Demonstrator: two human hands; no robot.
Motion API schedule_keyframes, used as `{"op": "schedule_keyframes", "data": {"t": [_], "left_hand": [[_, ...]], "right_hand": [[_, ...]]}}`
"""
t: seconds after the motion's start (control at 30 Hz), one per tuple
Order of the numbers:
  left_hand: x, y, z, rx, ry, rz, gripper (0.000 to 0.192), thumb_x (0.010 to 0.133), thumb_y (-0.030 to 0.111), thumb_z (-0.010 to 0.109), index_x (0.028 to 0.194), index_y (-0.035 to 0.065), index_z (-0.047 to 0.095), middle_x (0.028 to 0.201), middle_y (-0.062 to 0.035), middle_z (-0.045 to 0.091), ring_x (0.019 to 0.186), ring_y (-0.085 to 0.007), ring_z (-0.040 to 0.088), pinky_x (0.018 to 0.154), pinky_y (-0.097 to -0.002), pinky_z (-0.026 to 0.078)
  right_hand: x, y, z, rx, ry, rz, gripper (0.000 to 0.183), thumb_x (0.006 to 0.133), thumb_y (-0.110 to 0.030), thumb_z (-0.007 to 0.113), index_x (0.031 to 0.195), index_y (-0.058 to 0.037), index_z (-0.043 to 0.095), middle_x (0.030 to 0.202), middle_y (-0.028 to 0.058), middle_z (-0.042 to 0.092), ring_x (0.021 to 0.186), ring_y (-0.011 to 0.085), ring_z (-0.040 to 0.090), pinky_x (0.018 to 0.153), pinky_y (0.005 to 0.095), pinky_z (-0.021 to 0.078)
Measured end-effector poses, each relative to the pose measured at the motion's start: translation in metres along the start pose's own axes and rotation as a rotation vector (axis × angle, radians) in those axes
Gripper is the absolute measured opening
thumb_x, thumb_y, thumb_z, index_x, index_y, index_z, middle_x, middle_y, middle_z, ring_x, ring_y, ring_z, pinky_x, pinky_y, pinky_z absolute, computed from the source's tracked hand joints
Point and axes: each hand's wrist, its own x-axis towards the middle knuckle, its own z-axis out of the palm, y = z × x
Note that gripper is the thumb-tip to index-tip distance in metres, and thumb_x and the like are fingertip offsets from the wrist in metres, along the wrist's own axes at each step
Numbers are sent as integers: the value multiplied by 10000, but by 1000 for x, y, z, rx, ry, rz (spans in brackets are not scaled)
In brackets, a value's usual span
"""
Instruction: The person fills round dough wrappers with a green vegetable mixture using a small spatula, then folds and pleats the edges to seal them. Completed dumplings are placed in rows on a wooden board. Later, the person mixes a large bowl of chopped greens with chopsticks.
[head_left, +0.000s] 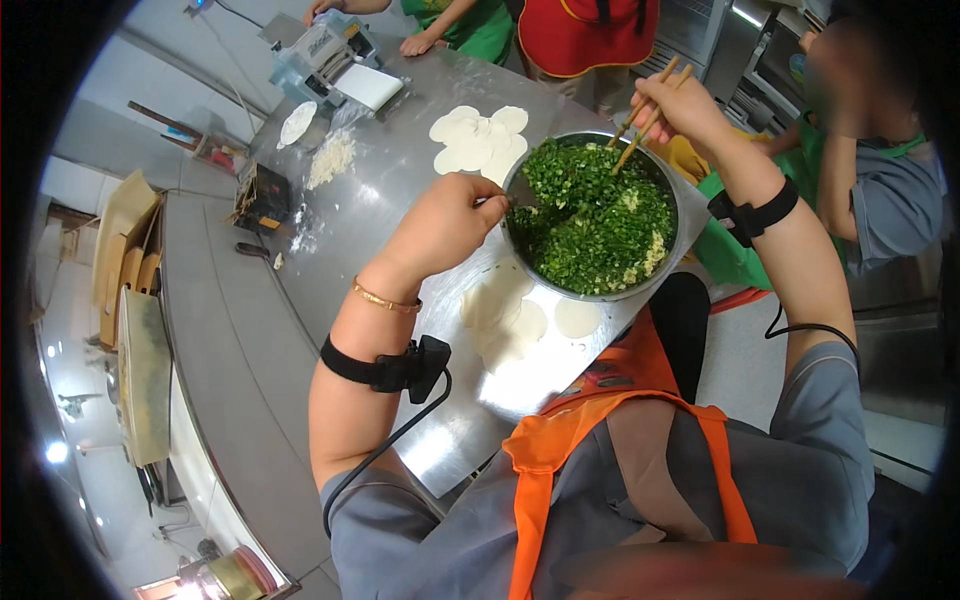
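A large round metal bowl holds a chopped green filling with pale yellow bits. My right hand grips a pair of wooden chopsticks, whose lower ends rest in the greens at the bowl's far side. My left hand pinches the bowl's left rim between thumb and fingers. Thin round dough wrappers lie overlapped on the steel table below the bowl, with a single wrapper beside them. More wrappers are spread beyond my left hand.
On the steel table stand a dough-rolling machine, a bowl of flour and a dark box. Loose flour lies nearby. Aproned people stand along the far side and at the right; another person's hand rests at the far edge.
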Motion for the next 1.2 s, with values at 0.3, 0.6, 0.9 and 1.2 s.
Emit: {"op": "schedule_keyframes", "data": {"t": [0.3,0.6,0.9,1.2], "left_hand": [[4,-23,29,523,-91,-118,295,913,211,543,935,-12,736,912,-242,710,886,-418,680,807,-489,545],[28,-55,50,420,-97,-59,252,906,200,554,923,29,737,873,-213,705,839,-416,664,782,-498,534],[12,-57,38,282,-16,26,249,905,207,570,901,24,740,834,-220,696,806,-414,665,758,-509,530],[-1,-23,9,116,56,78,267,937,189,629,1056,-28,730,830,-214,715,745,-319,685,725,-407,528]], "right_hand": [[35,71,-13,-100,58,-56,353,1029,-318,558,925,-1,673,716,69,688,537,132,614,500,262,505],[66,109,37,181,-106,303,353,1033,-264,521,941,43,670,753,112,711,517,121,605,458,230,503],[67,90,71,129,-286,346,355,1020,-251,517,901,39,681,719,108,706,477,115,588,429,230,477],[39,24,19,134,-158,211,363,1040,-292,510,965,13,693,737,84,717,476,104,583,435,225,475]]}}
